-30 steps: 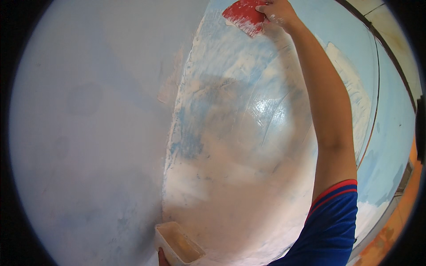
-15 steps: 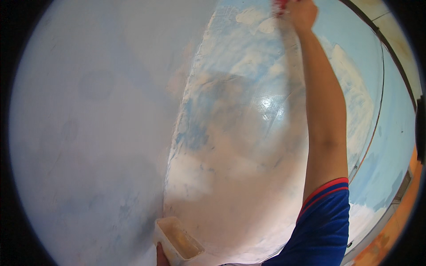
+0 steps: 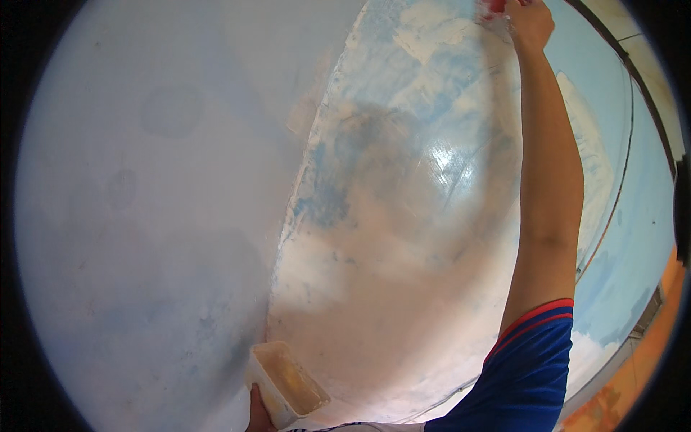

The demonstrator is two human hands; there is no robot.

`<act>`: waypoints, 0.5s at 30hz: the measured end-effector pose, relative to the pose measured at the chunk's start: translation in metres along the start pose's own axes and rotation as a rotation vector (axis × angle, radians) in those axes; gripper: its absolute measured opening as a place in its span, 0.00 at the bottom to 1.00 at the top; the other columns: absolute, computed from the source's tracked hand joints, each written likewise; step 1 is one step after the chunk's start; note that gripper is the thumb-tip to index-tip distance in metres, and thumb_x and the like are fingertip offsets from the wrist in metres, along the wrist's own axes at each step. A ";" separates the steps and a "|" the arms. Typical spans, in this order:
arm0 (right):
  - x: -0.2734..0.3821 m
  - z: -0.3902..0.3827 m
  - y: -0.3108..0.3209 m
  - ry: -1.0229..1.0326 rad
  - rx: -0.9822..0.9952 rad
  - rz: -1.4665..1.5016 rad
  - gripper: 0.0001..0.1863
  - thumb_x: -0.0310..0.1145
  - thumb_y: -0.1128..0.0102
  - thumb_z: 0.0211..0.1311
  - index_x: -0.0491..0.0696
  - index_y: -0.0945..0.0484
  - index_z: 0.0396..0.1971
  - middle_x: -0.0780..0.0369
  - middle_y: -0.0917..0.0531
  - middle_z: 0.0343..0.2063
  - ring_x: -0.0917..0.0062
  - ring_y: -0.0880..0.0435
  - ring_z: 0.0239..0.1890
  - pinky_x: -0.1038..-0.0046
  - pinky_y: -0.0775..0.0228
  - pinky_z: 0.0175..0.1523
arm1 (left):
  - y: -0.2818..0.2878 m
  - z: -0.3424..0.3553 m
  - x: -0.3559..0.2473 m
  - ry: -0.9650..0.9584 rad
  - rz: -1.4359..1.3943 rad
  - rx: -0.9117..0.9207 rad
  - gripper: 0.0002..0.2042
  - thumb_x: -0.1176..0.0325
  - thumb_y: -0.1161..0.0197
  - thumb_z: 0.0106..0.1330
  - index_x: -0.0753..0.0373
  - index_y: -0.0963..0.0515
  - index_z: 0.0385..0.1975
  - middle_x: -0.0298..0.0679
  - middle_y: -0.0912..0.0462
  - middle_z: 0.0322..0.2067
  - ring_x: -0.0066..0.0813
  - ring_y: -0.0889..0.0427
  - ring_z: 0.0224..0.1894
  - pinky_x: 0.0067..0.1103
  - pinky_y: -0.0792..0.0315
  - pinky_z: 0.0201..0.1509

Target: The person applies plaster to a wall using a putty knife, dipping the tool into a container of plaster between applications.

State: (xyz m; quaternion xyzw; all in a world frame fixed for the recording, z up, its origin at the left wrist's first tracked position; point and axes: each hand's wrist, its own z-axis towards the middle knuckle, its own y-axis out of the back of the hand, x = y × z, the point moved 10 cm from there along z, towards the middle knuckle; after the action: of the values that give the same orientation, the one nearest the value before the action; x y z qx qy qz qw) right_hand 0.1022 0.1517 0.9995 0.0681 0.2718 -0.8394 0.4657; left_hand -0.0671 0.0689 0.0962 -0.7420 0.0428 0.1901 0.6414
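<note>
Pinching a red scraper (image 3: 494, 6), the right hand (image 3: 533, 26) is now farther upper right, white paste (image 3: 429, 30) covering more wall (image 3: 158, 216), while the left hand (image 3: 260, 415) (fingers mostly hidden) holds a tub (image 3: 268, 379), lower left.

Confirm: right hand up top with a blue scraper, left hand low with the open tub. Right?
Not quite: the scraper is red, not blue, per the head view. The right hand has it up top; the left hand is low with the open tub.
</note>
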 end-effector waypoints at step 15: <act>0.024 -0.060 -0.041 -0.246 0.630 0.356 0.12 0.27 0.34 0.63 0.37 0.19 0.44 0.57 0.15 0.27 0.74 0.15 0.26 0.68 0.21 0.33 | -0.001 -0.022 -0.007 0.056 -0.068 -0.052 0.35 0.32 0.65 0.75 0.49 0.36 0.72 0.42 0.26 0.64 0.46 0.25 0.62 0.44 0.26 0.64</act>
State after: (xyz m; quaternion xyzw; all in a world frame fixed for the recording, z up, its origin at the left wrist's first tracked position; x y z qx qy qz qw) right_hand 0.0466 0.1822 0.9562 0.1528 -0.0736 -0.7897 0.5895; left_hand -0.0679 0.0462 0.1016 -0.7644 0.0305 0.1483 0.6267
